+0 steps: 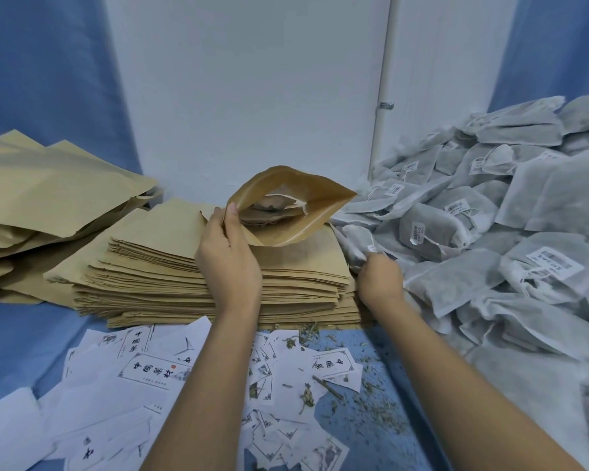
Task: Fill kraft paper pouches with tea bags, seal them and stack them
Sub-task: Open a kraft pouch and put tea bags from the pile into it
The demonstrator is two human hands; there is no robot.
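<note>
Pinching one open pouch (320, 212) at its rim, left hand (230, 256) upright over one stack (150, 270); right hand (380, 278), knuckles up, grips one tea bag (354, 239).

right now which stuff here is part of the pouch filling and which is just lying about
Job: open kraft pouch in left hand; tea bag in right hand; tea bag pile; flat pouch stack.
Lying about: printed paper slips; loose tea crumbs.

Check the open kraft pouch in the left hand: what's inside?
Through the mouth of the kraft pouch, held by the left hand, at least one pale tea bag lies inside. The pouch wall hides everything lower, so the count is unclear.
</note>
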